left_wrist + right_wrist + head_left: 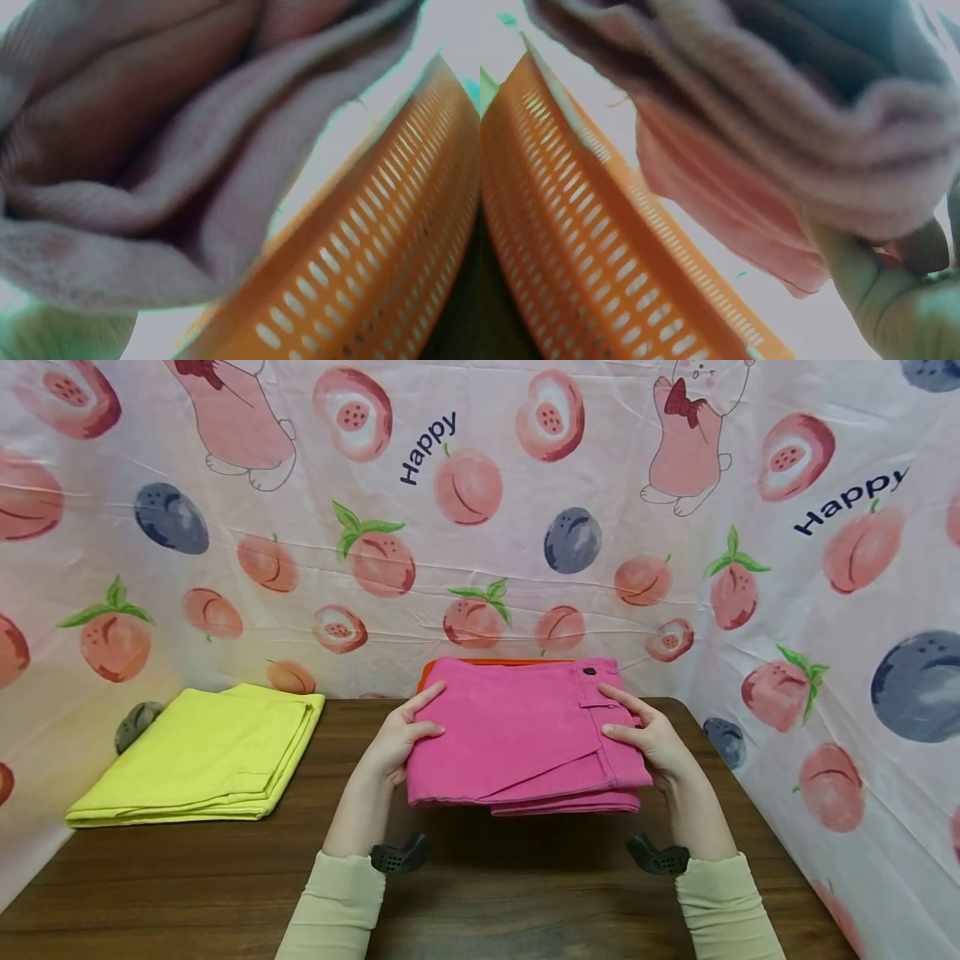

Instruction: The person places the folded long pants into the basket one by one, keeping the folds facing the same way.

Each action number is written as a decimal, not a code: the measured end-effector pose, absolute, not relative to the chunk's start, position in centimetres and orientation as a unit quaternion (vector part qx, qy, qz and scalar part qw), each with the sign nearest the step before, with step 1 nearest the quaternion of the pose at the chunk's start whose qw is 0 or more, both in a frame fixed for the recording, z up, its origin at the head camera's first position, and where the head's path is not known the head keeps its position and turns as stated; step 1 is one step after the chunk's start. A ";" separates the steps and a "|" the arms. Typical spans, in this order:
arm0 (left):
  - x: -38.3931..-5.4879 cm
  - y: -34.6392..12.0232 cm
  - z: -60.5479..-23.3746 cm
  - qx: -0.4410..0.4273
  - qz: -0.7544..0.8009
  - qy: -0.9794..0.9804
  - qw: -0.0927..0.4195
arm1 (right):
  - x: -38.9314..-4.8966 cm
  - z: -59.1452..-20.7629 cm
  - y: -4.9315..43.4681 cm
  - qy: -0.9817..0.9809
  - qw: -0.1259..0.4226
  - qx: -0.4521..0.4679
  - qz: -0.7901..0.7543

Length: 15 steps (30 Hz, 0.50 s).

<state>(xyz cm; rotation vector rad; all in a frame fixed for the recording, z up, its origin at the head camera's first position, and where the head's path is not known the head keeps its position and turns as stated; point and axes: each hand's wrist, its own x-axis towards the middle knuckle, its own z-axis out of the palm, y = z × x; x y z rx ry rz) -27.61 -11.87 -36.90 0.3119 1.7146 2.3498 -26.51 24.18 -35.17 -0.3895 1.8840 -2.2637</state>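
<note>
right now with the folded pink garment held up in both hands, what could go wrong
The folded pink garment is held only at its sides, by the left hand and right hand, so if either slips, the loose layers at its lower edge might fall open.

The orange basket is close by, and the garment hides most of it from the head view, so the cloth could snag on its rim unseen.
</note>
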 end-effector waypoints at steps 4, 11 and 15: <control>-27.9 -12.1 -36.8 0.081 0.784 0.605 0.110 | -26.9 -35.0 24.0 0.628 0.115 -0.130 -0.758; -28.7 -12.3 -36.1 0.061 0.772 0.621 0.125 | -27.9 -34.8 23.9 0.652 0.131 -0.115 -0.738; -28.9 -12.6 -35.8 0.056 0.762 0.629 0.142 | -28.1 -34.6 23.8 0.667 0.145 -0.110 -0.723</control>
